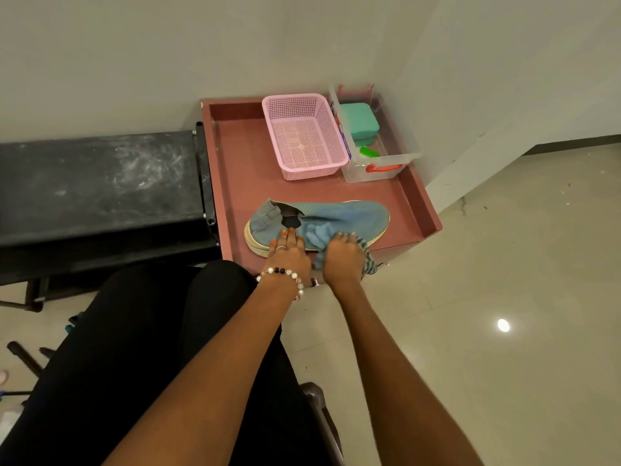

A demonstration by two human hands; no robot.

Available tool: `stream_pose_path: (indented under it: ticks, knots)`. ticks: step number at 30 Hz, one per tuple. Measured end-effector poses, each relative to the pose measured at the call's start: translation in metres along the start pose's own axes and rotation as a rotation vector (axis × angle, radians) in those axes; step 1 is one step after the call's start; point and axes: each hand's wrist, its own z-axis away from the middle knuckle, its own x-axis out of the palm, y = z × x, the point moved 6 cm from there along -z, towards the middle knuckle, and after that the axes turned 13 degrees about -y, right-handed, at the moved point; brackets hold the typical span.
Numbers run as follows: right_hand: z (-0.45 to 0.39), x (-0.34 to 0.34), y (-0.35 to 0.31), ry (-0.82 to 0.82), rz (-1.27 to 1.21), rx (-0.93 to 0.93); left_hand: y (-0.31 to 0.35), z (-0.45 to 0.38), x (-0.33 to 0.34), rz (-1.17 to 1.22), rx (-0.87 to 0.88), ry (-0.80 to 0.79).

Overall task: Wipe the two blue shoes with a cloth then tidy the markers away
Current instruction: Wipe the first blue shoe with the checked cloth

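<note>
While left hand (288,251) presses blue shoe (336,216) flat, right hand (342,255) clutching cloth (317,234), pink tray (242,169), tiled floor (504,264)

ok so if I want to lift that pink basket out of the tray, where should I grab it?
Probably by the near rim of the basket, coming from above. It stands upright and open-topped, its rim flares outward, and its right side sits close against the clear box, leaving little finger room there. The near and left sides stand free on the tray.
</note>
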Motion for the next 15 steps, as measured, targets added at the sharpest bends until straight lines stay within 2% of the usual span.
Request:
stream_pose_path:
  ticks: [3, 4, 6, 8, 10, 15]
  knots:
    - [0.016, 0.003, -0.013, 0.038, -0.340, -0.180, 0.001, 0.004, 0.000, -0.049, 0.003, -0.005]
    - [0.018, 0.002, -0.008, 0.000, -0.498, -0.230, 0.002, 0.005, 0.002, -0.056, 0.002, -0.007]
    - [0.025, -0.003, 0.012, -0.179, -1.041, -0.254, 0.003, 0.005, 0.007, -0.041, 0.004, -0.002]
    - [0.033, -0.006, 0.034, -0.348, -1.570, -0.169, 0.002, 0.005, 0.009, -0.007, 0.019, 0.026]
    - [0.047, -0.007, 0.051, -0.402, -1.861, -0.061, -0.002, 0.005, 0.006, 0.014, 0.057, 0.053]
    - [0.070, 0.010, 0.083, -0.241, -2.395, 0.104, -0.005, 0.008, 0.002, -0.021, 0.085, 0.106]
